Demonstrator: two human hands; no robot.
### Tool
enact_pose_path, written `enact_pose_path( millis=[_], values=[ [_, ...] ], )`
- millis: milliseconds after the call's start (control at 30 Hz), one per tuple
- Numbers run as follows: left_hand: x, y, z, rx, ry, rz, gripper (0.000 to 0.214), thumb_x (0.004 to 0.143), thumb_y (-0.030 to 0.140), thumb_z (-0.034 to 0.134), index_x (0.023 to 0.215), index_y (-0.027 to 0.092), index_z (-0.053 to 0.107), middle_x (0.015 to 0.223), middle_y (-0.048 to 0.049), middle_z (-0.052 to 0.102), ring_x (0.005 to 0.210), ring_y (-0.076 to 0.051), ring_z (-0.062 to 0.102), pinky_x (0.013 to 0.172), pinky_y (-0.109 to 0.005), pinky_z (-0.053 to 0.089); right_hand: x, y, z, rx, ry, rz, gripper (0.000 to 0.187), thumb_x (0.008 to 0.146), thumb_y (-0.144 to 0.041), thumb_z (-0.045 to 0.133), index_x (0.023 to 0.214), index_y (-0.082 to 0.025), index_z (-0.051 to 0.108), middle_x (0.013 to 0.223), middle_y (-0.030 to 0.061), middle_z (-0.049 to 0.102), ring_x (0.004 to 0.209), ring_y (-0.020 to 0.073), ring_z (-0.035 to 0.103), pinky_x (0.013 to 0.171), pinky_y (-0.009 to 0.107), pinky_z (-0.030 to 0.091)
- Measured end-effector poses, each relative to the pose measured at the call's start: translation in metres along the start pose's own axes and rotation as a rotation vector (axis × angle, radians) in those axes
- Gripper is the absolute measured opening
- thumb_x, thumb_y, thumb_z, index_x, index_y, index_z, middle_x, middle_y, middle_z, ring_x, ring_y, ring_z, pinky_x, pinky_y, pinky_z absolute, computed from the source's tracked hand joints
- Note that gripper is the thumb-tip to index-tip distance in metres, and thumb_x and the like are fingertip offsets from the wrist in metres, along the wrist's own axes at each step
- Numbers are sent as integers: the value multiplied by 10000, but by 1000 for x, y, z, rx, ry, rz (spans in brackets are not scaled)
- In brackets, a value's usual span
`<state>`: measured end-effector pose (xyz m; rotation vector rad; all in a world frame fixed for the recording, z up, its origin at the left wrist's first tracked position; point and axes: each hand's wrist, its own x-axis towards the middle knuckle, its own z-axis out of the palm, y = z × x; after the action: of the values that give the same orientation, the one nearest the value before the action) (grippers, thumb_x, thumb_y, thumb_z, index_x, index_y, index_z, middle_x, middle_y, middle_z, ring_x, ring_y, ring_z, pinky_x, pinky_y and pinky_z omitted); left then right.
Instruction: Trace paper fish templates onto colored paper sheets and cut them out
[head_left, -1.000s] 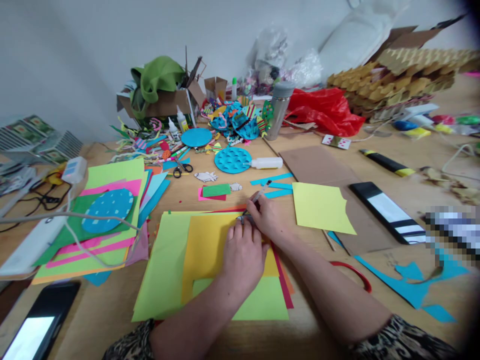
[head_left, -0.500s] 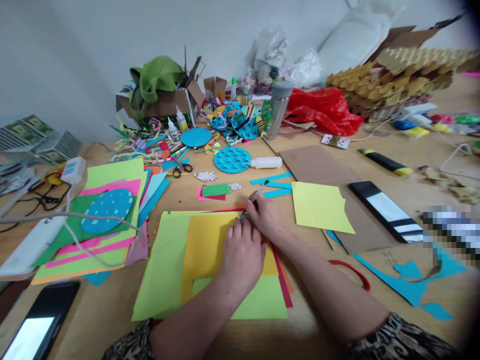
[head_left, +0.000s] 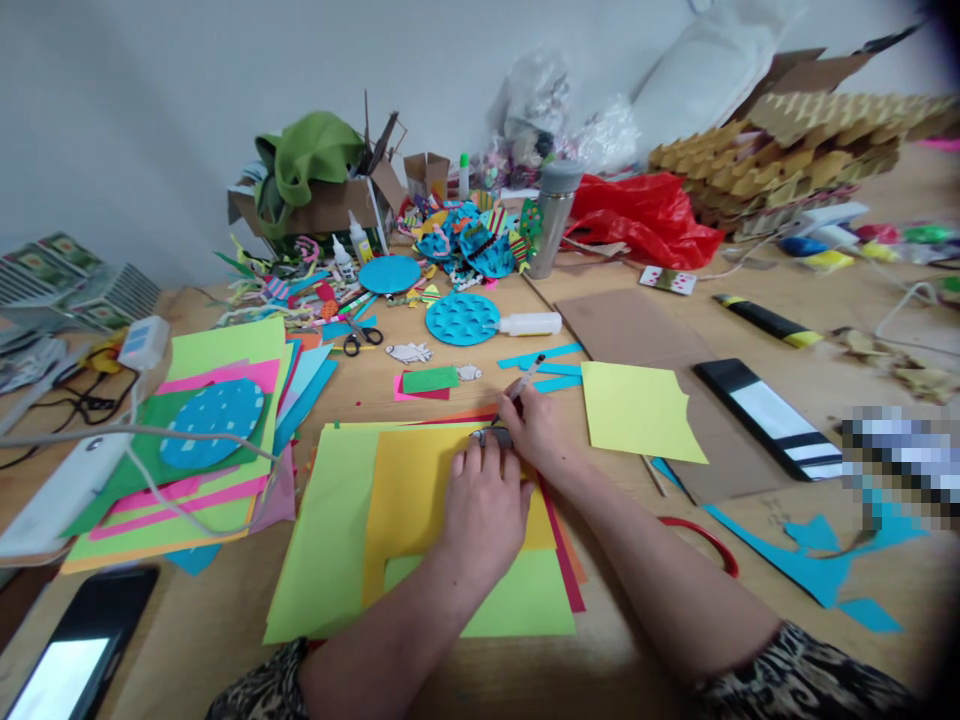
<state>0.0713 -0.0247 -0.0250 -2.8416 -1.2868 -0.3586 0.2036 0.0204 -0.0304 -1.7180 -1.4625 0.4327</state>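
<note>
Grip, right hand [head_left: 537, 432]: fingers closed in a writing pinch low on a slim pen [head_left: 523, 383], tip down at the far edge of the orange-yellow sheet [head_left: 412, 490], centre of the frame; left hand [head_left: 484, 510] spread flat, clasping nothing, fingertips pinning a small grey paper cutout [head_left: 492, 437] to that sheet beside the pen tip. Sheet tops a lime-green sheet [head_left: 330, 545] on the wooden tabletop [head_left: 214, 605]. Handling, judged: cutout and sheet light, limp, apt to slide or crease, so press from above or lift by an edge; pen stiff, best held near its tip.
</note>
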Motion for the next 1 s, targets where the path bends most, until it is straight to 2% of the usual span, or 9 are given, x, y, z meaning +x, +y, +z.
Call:
enact_pose_path(
  millis=[400,700,867,1000],
  values=[
    [3,0,-6,-26,-57,-13,415,912,342,517,1227,74,550,1295,-185,546,1147,-330,489,917,-483,435,0,-3,-9,-64,-6,58,139,865,-282,420,750,-210,448,626,16,562,541,154,523,526,253,356],
    [4,-1,-7,-92,-16,-17,339,909,296,514,1183,104,565,1211,-146,580,1148,-307,488,978,-496,406,-2,-2,-11,-30,6,69,162,844,-299,477,721,-195,497,634,19,596,550,143,546,532,245,376],
    [6,-3,-5,-130,-24,8,315,902,268,527,1163,98,572,1169,-145,585,1111,-290,508,974,-450,441,0,-4,-15,34,-19,127,143,798,-265,527,683,-182,545,601,10,596,533,134,545,514,234,382],
    [6,-5,-2,-140,-10,11,300,903,259,524,1160,113,575,1201,-136,577,1127,-288,510,985,-452,445,0,-6,-17,28,-31,148,139,792,-244,533,672,-178,555,586,2,593,527,128,543,500,226,367]
  ],
)
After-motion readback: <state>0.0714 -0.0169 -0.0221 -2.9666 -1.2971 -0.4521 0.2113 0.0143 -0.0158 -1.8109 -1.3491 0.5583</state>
